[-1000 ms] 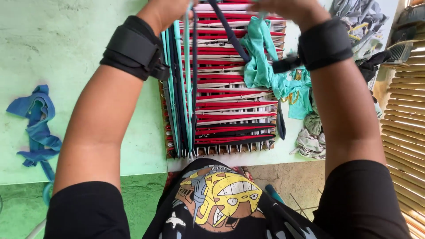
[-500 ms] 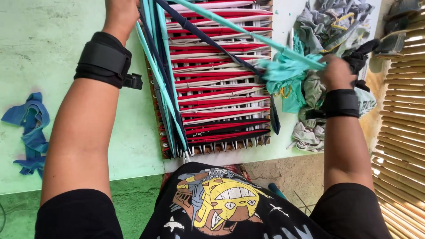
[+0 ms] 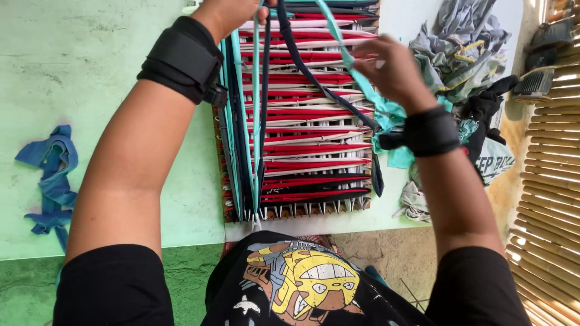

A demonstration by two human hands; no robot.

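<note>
A right hand (image 3: 396, 69) pinches a teal cloth strip (image 3: 338, 39) between closed fingers above a wooden weaving frame (image 3: 302, 121), while the left hand (image 3: 232, 13), at the frame's far edge, is closed around the tops of teal and dark strips. Below both hands, the frame shows red, white and black strips laid crosswise. A heap of cloth scraps (image 3: 465, 54) lies just beyond the right hand.

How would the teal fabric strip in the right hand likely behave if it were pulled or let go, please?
The teal strip probably is floppy: it bends where the right hand pinches it. It seems light, hanging as a thin band above the weaving frame. Released, it would likely drape, not roll.
</note>
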